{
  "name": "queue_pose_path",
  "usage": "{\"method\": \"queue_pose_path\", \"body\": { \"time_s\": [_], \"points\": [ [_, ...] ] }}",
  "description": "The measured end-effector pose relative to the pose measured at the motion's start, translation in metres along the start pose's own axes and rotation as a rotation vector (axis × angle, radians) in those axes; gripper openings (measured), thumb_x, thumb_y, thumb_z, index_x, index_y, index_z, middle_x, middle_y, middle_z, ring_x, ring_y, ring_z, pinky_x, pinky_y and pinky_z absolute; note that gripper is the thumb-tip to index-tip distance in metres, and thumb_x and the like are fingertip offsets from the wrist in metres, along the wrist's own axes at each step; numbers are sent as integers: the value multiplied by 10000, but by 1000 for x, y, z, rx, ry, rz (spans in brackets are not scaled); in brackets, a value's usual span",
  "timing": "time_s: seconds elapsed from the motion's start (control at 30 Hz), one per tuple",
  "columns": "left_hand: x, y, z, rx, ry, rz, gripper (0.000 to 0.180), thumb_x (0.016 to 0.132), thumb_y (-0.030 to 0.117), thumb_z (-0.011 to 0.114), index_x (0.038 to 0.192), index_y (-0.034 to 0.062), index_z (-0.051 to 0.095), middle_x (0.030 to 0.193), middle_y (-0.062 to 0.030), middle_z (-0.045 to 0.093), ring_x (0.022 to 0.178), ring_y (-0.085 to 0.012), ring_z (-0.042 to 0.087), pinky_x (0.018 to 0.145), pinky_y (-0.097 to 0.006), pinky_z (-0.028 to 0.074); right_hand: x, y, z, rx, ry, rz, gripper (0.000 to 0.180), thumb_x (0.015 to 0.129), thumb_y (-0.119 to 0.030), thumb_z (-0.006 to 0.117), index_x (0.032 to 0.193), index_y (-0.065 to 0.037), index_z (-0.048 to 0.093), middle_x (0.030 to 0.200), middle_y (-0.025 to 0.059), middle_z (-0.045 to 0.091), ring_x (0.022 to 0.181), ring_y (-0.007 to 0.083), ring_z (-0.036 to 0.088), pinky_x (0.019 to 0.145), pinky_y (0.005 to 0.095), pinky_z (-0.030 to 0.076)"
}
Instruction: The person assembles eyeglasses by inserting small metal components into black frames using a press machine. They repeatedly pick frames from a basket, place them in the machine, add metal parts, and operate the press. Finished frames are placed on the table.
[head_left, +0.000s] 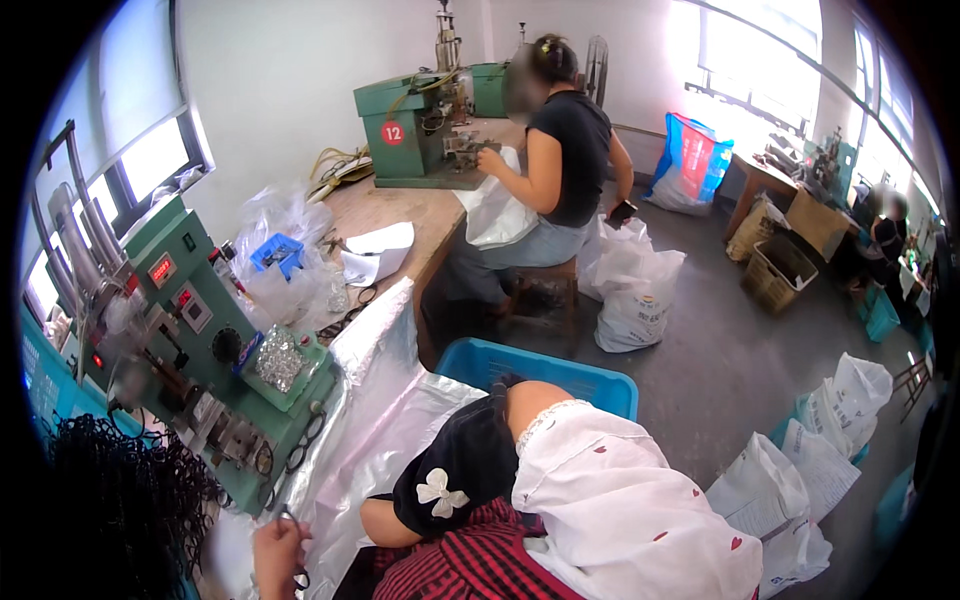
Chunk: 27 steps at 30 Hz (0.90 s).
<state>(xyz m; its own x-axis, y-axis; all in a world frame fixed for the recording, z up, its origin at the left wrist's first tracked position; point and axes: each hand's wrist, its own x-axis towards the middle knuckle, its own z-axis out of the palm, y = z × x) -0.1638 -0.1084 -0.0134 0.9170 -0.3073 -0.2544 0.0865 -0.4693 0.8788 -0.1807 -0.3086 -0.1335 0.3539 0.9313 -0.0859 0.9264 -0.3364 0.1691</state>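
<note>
The left hand (pixel 280 548) pinches a small dark wire frame (pixel 299 578) low beside the green machine (pixel 215 365), fingers closed on it. The right hand is out of view, hidden past the white sleeve (pixel 620 500). A plastic sheet (pixel 375 400) lies alongside, a blue crate (pixel 560 375) beyond.

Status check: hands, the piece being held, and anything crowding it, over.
Left hand pinching a small dark metal frame piece. Right hand not seen. Green machine and tangled black pile close by on the left.
</note>
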Motion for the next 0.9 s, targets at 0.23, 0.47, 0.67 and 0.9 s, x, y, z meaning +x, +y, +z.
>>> {"method": "queue_pose_path", "body": {
  "time_s": [0.23, 0.47, 0.67, 0.9],
  "points": [
    [20, -26, 12, -64, -36, -47, 221, 936, 180, 603, 843, 17, 720, 482, 37, 453, 378, -66, 394, 389, -248, 268, -32, 20, 25, 173, 27, -91, 179, 739, -353, 742, 688, -182, 733, 664, 21, 686, 633, 274, 682, 536, 433, 491],
    [23, -21, 9, -44, 34, 62, 205, 942, 143, 577, 807, 9, 656, 710, -22, 641, 407, -57, 444, 395, -232, 308, 1, -8, 32, 6, 145, -33, 170, 734, -359, 726, 671, -201, 728, 662, 18, 682, 605, 251, 667, 535, 424, 483],
    [15, -19, 13, -85, 65, 99, 197, 942, 149, 587, 827, 19, 680, 618, 27, 539, 425, -53, 456, 401, -229, 313, 33, -16, 68, -47, 272, -10, 169, 747, -356, 711, 670, -206, 726, 661, 20, 680, 593, 245, 661, 531, 421, 480],
    [7, -37, -9, -54, 144, 62, 206, 895, 210, 625, 866, 22, 704, 622, 22, 550, 451, -74, 489, 421, -253, 351, -19, -9, -1, 225, 16, 337, 135, 791, -204, 644, 802, -116, 745, 769, 96, 710, 744, 275, 705, 620, 456, 517]
  ]
}}
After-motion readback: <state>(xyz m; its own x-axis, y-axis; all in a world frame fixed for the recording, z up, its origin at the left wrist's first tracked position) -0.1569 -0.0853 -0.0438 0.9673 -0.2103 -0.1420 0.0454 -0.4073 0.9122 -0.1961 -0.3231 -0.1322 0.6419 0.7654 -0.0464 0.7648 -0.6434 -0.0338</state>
